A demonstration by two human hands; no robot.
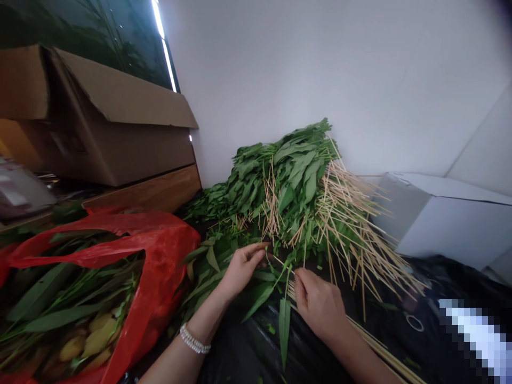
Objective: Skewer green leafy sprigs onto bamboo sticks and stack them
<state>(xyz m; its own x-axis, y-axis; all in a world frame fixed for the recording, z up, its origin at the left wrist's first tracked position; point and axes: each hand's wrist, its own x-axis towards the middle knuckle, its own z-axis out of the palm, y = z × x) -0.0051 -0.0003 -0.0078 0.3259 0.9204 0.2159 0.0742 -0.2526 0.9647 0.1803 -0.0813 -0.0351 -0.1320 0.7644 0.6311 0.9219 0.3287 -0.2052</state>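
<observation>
Head cam: L hand [242, 266] is pinching stem [267, 250], R hand [320, 298] is holding stick [279, 261] — pinching close in, w/o crushing, is prob. helping.

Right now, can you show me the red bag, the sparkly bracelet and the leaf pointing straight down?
Red bag [166, 261]: head view, on its side wall.
Sparkly bracelet [194, 342]: head view, on its beads.
Leaf [284, 322]: head view, on the middle of its blade.

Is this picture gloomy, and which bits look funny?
Head view: mostly dim, though a narrow white strip of light glares at upper left; head view: big square pixels break up a pale patch, lower right; head view: top right corner darkens.
</observation>
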